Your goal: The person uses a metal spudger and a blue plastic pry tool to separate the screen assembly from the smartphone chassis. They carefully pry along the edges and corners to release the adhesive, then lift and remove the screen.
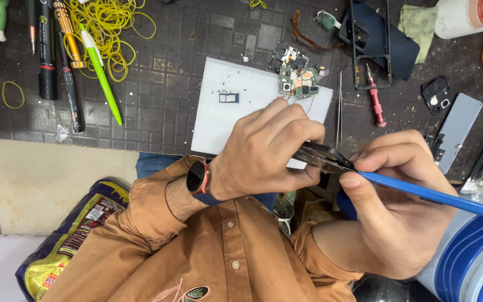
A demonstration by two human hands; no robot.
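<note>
**Head view: two hands work a dark phone frame with a blue pry tool**

Head camera looks down on a dark workbench, and both hands meet just off its near edge. The left hand (269, 148) is curled shut around a dark phone frame (322, 155), fingers wrapped over the top and thumb underneath; a smartwatch (198, 178) sits on that wrist at about 8 o'clock from the knuckles. The frame pokes out of the fist toward 3 o'clock, so only its right end shows. How much of it lies inside the grip I cannot tell, since the fingers cover it.

The right hand (395, 210) comes in from 4 o'clock of the frame. Its thumb and forefinger are pressed together on a blue pry tool (431, 196), pinching it near the tip. The tool's tip touches the exposed end of the frame, and its shaft runs away toward 4 o'clock, over a blue and white bucket (470, 251).

Behind the hands, at 12 o'clock, a white foam sheet (225, 120) lies on the bench with a small SIM tray (229, 98) and tiny screws on it. A green circuit board (296, 81) rests at the sheet's far right corner. Tweezers (339, 106) lie just beside the sheet at 3 o'clock, and a red screwdriver (375, 100) lies a little further right. Yellow rubber bands (110, 31) are heaped well apart at 10 o'clock.
</note>
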